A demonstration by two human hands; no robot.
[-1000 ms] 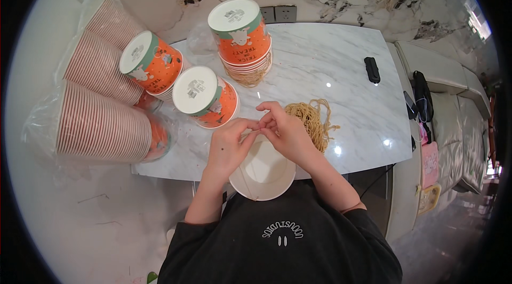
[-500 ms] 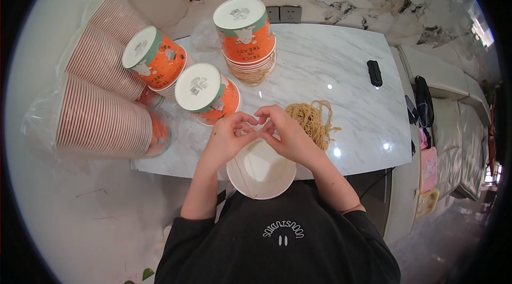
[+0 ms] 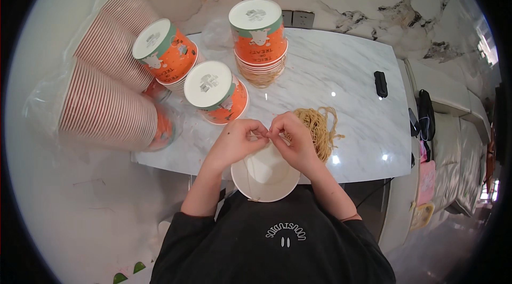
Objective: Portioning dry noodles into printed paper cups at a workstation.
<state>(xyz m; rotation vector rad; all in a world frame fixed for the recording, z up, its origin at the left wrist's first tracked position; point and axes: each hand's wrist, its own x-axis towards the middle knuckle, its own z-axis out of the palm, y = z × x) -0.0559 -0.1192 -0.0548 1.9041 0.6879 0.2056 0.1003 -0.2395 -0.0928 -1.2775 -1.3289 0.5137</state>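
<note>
A white paper tub (image 3: 269, 176) rests at the front edge of the marble table, its open mouth turned toward me. One thin tan cord (image 3: 247, 171) runs across the mouth from the near rim, where a small knot shows, toward the far rim. At that far rim my left hand (image 3: 234, 143) pinches with thumb and forefinger. My right hand (image 3: 294, 137) pinches right against it, fingertips touching. The cord's end between the fingertips is too fine to see clearly. Just beyond my right hand lies a heap of tan cords (image 3: 320, 132).
Upside-down orange tubs with white bases stand beyond my hands: a near one (image 3: 216, 92), a stack at left (image 3: 165, 52) and a corded stack (image 3: 258, 33). Bagged stacks of tubs (image 3: 109, 105) crowd the left edge. A black object (image 3: 380, 84) lies at right.
My fingertips have come together from a loose, parted shape into a tight pinch at the far rim. The view has shifted slightly; the tub stays at the table's edge.
</note>
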